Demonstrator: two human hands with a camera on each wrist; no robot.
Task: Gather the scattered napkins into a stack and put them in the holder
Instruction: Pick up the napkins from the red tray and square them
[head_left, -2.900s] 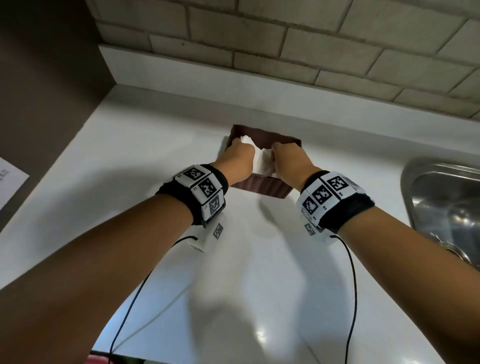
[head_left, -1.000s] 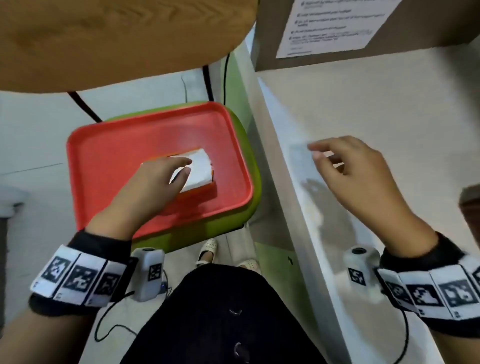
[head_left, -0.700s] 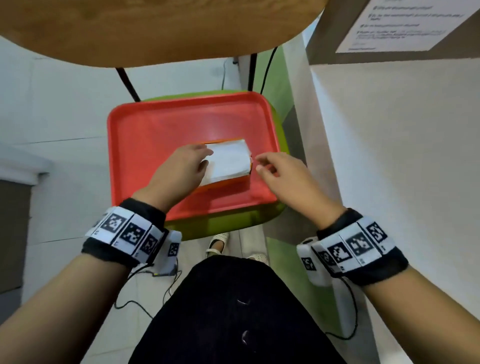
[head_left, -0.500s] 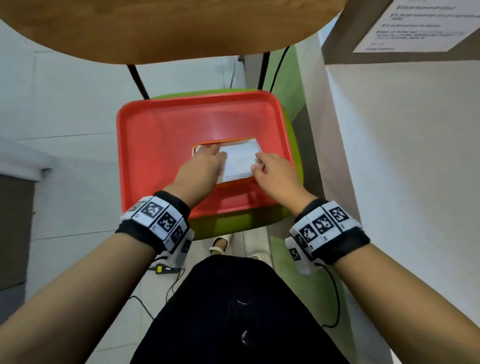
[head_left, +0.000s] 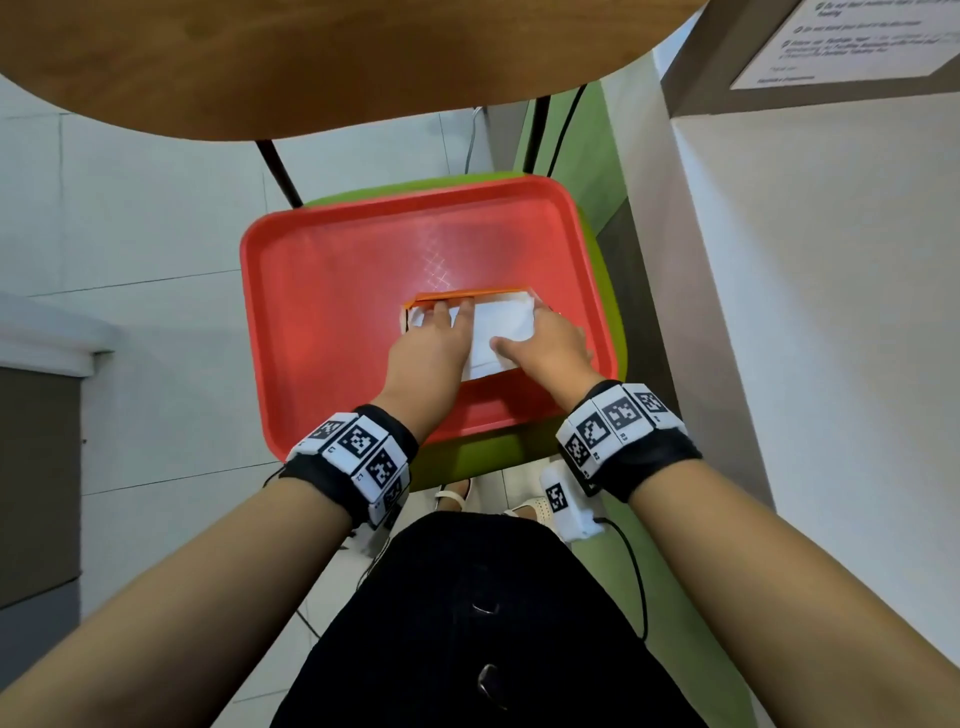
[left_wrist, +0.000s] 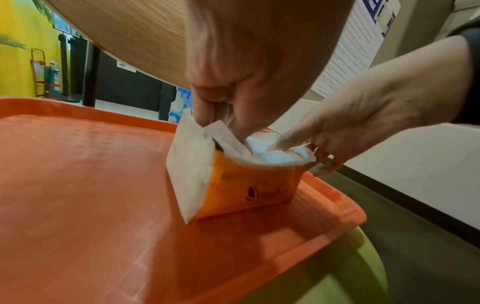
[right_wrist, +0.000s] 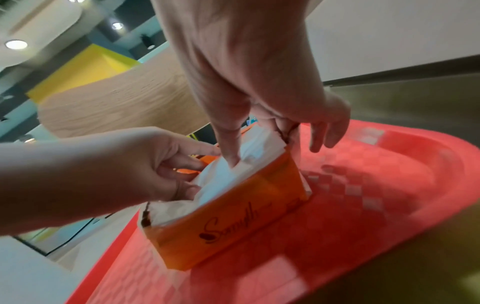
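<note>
Here both hands' grips, left hand (head_left: 427, 349) and right hand (head_left: 546, 347), pinch the napkins (head_left: 503, 323) inside the orange holder (left_wrist: 249, 186).

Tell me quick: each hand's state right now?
Left hand: fingers pinch the napkins in the orange pack.
Right hand: thumb in the napkins, fingers gripping the pack's end.

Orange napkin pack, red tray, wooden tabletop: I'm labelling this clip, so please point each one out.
orange napkin pack (left_wrist: 249, 192), left wrist view, on its printed front face.
red tray (head_left: 337, 322), head view, on its bare floor.
wooden tabletop (head_left: 311, 57), head view, on its surface.
</note>
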